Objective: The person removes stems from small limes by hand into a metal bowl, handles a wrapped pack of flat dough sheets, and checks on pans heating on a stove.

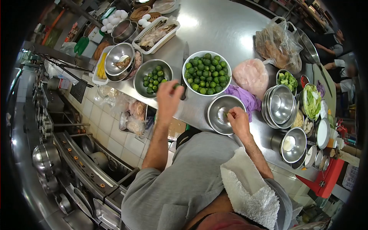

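Note:
My left hand [168, 97] is closed around a small green lime [176, 86], beside the right rim of a steel bowl [138, 86] that holds several limes. A white bowl [185, 60] heaped with green limes stands to the right of that hand. Between the two bowls lies a knife [186, 50], its dark handle toward me. My right hand [238, 120] is pinched over a second steel bowl [219, 124], near its right side. Something tiny and greenish shows at those fingertips, too small to name.
Right of the limes are a purple cloth [245, 99], a bag of pale pink contents [251, 76] and stacked steel bowls [281, 101]. A white basket of fish [157, 35] stands at the upper left. A stove [86, 165] is at lower left. People work at far right.

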Demonstrator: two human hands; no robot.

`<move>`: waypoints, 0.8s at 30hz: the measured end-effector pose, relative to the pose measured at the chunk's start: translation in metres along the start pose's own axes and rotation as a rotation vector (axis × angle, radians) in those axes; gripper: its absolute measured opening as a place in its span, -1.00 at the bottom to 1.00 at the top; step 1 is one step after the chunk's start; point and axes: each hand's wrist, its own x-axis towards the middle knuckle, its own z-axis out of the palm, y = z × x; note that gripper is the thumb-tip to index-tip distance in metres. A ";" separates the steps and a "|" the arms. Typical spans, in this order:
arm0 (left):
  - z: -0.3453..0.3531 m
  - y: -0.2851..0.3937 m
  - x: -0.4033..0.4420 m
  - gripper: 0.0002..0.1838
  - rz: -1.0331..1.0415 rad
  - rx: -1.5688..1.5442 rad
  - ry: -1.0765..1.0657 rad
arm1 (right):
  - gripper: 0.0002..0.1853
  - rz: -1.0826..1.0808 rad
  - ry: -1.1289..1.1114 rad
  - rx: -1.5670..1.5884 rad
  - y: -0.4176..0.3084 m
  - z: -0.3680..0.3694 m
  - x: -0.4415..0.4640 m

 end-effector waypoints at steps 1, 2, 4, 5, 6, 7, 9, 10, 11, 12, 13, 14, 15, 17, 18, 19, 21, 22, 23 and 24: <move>-0.011 -0.009 0.009 -0.71 -0.074 0.059 0.005 | -0.92 -0.042 -0.022 -0.142 -0.001 -0.003 0.000; -0.020 -0.016 0.018 -0.69 -0.148 0.117 0.011 | -0.92 -0.043 -0.020 -0.140 -0.003 -0.004 0.000; -0.024 -0.054 0.032 -0.67 -0.051 0.289 0.040 | -0.85 -0.077 -0.052 -0.229 -0.006 -0.007 -0.002; -0.025 -0.056 0.035 -0.66 0.045 0.460 0.070 | -0.85 -0.077 -0.051 -0.228 -0.005 -0.006 -0.002; -0.018 -0.055 0.033 -0.64 -0.008 0.573 0.121 | -0.81 -0.092 -0.074 -0.208 -0.002 -0.005 -0.002; -0.010 -0.046 0.035 -0.64 -0.003 0.570 0.120 | -0.77 -0.105 -0.096 -0.189 -0.001 -0.005 -0.002; 0.007 -0.030 0.035 -0.63 0.141 0.490 0.057 | -0.77 -0.111 -0.095 -0.184 0.000 -0.003 -0.002; 0.018 -0.021 0.033 -0.63 0.139 0.489 0.057 | -0.76 -0.124 -0.098 -0.175 -0.001 -0.002 -0.002; 0.030 -0.012 0.031 -0.63 0.148 0.533 -0.002 | -0.76 -0.124 -0.099 -0.176 -0.003 -0.001 -0.003; 0.036 -0.008 0.030 -0.62 0.158 0.575 -0.062 | -0.77 -0.098 -0.124 -0.152 -0.007 -0.001 -0.003; 0.039 -0.009 0.032 -0.62 0.160 0.571 -0.063 | -0.78 -0.070 -0.147 -0.129 -0.009 -0.002 -0.004; 0.044 -0.013 0.034 -0.62 0.133 0.573 -0.078 | -0.78 -0.068 -0.141 -0.132 -0.010 -0.003 -0.005; 0.047 -0.017 0.036 -0.62 0.107 0.576 -0.095 | -0.78 -0.085 -0.134 -0.115 -0.010 -0.004 -0.005; 0.049 -0.020 0.040 -0.63 0.127 0.563 -0.091 | -0.79 -0.099 -0.127 -0.095 -0.011 -0.005 -0.007; 0.049 -0.021 0.041 -0.64 0.129 0.542 -0.100 | -0.80 -0.106 -0.107 -0.074 -0.013 -0.006 -0.007; 0.049 -0.021 0.042 -0.65 0.132 0.521 -0.107 | -0.80 -0.113 -0.087 -0.054 -0.014 -0.007 -0.007; 0.042 0.004 0.037 -0.67 0.184 0.452 -0.093 | -0.80 -0.129 -0.061 -0.014 -0.019 -0.012 -0.004; 0.038 0.019 0.032 -0.69 0.232 0.385 -0.080 | -0.80 -0.143 -0.039 0.026 -0.022 -0.014 -0.003; 0.037 0.029 0.026 -0.69 0.232 0.382 -0.091 | -0.80 -0.133 -0.035 0.026 -0.027 -0.014 -0.002; 0.037 0.037 0.018 -0.70 0.065 0.006 -0.268 | -0.78 -0.153 0.010 0.105 -0.033 -0.014 0.000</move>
